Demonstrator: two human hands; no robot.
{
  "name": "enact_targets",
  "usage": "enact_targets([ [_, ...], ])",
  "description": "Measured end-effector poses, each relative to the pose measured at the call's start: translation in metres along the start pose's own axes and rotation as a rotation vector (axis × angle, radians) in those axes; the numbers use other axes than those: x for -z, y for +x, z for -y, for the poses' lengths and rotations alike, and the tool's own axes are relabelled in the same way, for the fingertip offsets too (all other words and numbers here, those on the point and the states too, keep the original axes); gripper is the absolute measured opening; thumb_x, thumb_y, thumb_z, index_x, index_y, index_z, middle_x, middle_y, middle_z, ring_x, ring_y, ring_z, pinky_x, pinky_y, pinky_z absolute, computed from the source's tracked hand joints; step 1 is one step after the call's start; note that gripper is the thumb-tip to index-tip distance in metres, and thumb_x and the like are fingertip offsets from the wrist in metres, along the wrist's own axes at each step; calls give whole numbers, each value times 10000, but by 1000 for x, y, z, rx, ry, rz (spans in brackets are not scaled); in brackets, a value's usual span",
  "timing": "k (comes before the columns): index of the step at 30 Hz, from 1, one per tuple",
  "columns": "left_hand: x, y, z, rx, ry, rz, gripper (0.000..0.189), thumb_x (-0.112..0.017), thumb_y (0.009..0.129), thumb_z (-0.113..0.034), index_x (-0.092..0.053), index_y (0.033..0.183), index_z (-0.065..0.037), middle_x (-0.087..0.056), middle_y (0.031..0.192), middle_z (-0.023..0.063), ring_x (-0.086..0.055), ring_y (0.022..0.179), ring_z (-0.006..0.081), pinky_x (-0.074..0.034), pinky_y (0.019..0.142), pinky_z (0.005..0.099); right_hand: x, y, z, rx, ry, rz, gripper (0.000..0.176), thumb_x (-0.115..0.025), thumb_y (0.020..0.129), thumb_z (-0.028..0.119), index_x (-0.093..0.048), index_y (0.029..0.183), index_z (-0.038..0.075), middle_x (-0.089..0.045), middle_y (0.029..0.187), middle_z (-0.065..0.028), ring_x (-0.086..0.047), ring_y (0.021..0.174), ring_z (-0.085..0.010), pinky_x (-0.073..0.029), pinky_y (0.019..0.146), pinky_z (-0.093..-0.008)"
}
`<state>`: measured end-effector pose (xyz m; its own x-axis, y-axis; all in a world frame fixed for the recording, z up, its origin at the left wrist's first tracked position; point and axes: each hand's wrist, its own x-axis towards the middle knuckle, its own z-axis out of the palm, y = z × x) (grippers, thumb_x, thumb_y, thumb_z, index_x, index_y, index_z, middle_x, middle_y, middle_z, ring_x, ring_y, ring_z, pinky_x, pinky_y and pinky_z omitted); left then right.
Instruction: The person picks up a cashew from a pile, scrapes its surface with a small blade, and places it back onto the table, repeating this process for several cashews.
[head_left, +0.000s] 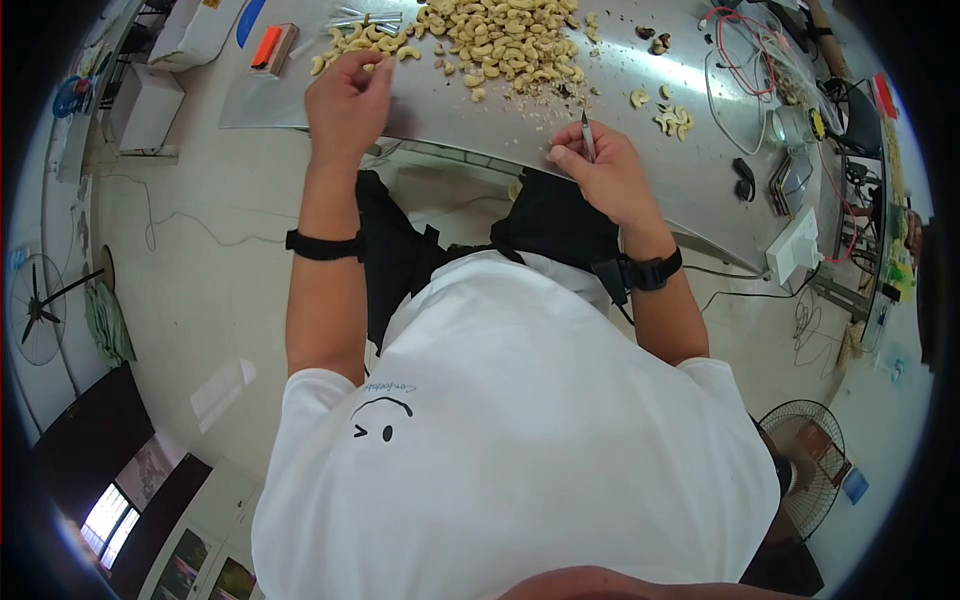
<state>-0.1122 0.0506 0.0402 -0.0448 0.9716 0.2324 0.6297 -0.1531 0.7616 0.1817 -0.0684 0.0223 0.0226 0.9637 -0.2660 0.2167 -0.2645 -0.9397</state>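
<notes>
My left hand (pixel 348 100) is closed over the metal table (pixel 440 125), beside the left end of the cashews; its fingertips are pinched at a pale piece, too small to make out. In my right hand (pixel 604 168) is a slim knife (pixel 587 138), its dark tip pointing away from me. The large cashew pile (pixel 510 40) lies between and beyond my hands, with small crumbs (pixel 540 108) along its near side. A smaller group of cashews (pixel 674 122) rests to the right of my right hand.
An orange-topped box (pixel 272 50) and thin metal tools (pixel 365 20) stand at the left. Dark pieces (pixel 655 42) lie at the back right. Further right are tangled cables (pixel 750 60), a glass jar (pixel 792 124), a black object (pixel 743 180) and a white box (pixel 793 245).
</notes>
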Motion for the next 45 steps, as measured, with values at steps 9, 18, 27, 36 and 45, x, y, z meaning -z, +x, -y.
enact_targets([
  [9, -49, 12, -11, -271, 58, 129, 258, -711, 824, -121, -725, 1068, -38, -730, 1006, 126, -706, 838, 246, -571, 779, 358, 3, -1, 2, -35, 3, 10, 146, -722, 889, 136, -695, 967, 15, -637, 796, 7, -556, 731, -77, -477, 672, -257],
  [18, -67, 17, -30, -341, 92, 199, 242, -688, 848, -129, -738, 1074, -57, -723, 970, 108, -699, 846, 218, -564, 785, 337, 4, 2, -7, 10, 17, 12, 154, -709, 893, 136, -690, 965, 1, -655, 809, -11, -572, 744, -90, -488, 685, -274],
  [27, -79, 22, -32, -500, 279, 198, 172, -689, 835, -114, -744, 992, -67, -688, 979, 136, -671, 897, 318, -536, 797, 396, 3, 3, -12, 62, 15, 6, 161, -697, 891, 130, -689, 961, -15, -684, 829, -54, -602, 748, -122, -505, 697, -294],
  [36, -76, 26, -41, -511, 190, 209, 190, -633, 886, -97, -724, 1049, -59, -720, 961, 153, -685, 883, 351, -552, 801, 420, 6, 1, -8, 27, -1, 30, 137, -702, 909, 110, -685, 996, 5, -682, 848, -37, -633, 781, -107, -519, 716, -272],
  [45, -73, 26, -39, -268, -44, 221, 207, -625, 928, -80, -726, 1109, -65, -732, 942, 108, -707, 807, 245, -569, 764, 361, 2, 5, -17, 57, 36, 16, 137, -704, 899, 109, -683, 975, -2, -683, 847, -39, -629, 773, -108, -522, 718, -279],
])
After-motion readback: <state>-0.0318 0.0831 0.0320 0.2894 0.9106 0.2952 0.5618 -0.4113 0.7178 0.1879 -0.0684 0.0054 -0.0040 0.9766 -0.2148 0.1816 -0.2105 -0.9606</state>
